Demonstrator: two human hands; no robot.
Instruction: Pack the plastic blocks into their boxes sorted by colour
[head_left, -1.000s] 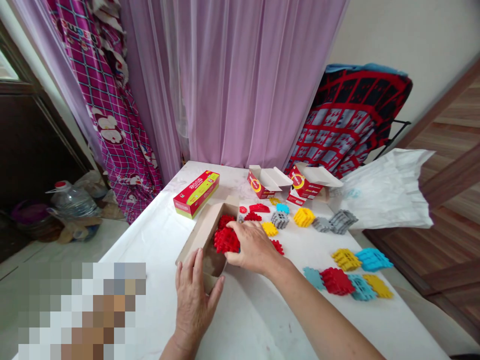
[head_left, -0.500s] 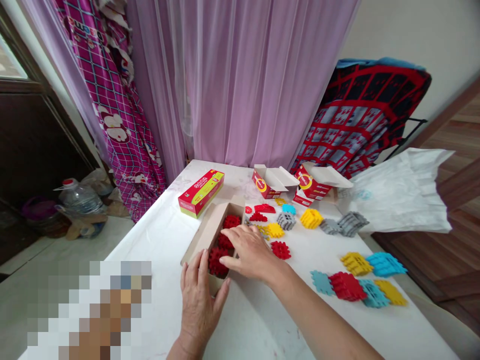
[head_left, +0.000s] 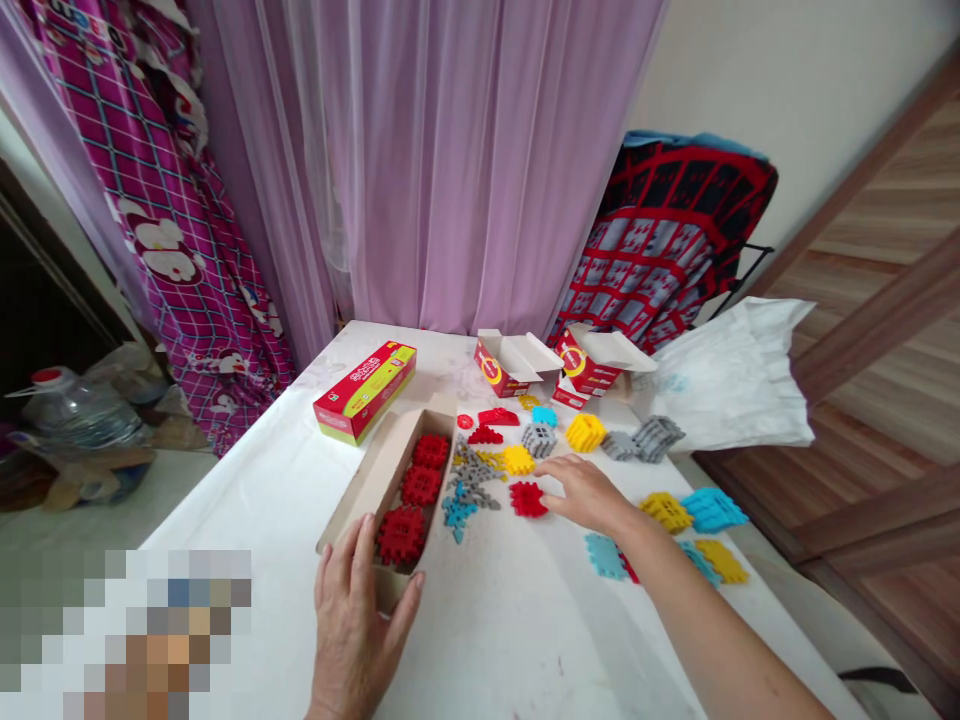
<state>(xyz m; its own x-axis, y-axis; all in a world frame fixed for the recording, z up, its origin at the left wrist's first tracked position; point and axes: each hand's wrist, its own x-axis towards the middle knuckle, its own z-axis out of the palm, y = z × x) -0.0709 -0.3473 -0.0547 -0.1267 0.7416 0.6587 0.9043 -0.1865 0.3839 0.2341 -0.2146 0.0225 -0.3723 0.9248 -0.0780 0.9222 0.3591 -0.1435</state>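
Observation:
My left hand (head_left: 358, 615) lies with its fingers spread against the near end of a long open cardboard box (head_left: 365, 476) on the white table (head_left: 487, 620). Three red toothed plastic pieces (head_left: 409, 500) sit in a row inside the box. My right hand (head_left: 586, 492) reaches out over the table, fingers stretched out, its tips at a loose red piece (head_left: 528, 498). Grey and blue flat pieces (head_left: 465, 487) lie beside the box. Yellow, grey and blue pieces are scattered beyond and to the right of my right hand.
A closed red-and-green box (head_left: 365, 390) lies at the back left. Two opened red boxes (head_left: 555, 362) stand at the back, a white plastic bag (head_left: 724, 380) at the right. Purple curtains hang behind; a chair with a red-black cloth (head_left: 667, 235) stands beyond the table.
My right hand left the cardboard box and moved right to the loose red piece. The red pieces now lie in a row in the box. My left hand stayed at the box's near end.

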